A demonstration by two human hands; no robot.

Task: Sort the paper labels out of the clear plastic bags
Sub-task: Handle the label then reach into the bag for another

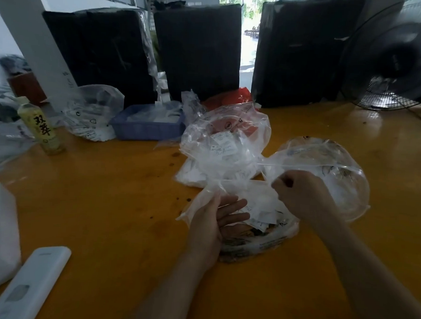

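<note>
A clear plastic bag [254,230] with white paper labels [262,214] inside lies on the yellow table [104,202] in front of me. My left hand [216,218] reaches into its mouth, palm up, fingers spread under the plastic. My right hand [300,191] is closed on the bag's upper edge, pulling it taut. A second puffed clear bag [331,165] sits just behind my right hand. A pile of label-filled clear bags [224,148] lies beyond both hands.
A blue tray [147,126] of white labels stands at the back, another clear bag [92,111] to its left, and a yellow drink bottle [41,126] further left. Black wrapped bundles [198,49] line the far edge. A fan [400,59] stands right; a white remote [29,286] lies near left.
</note>
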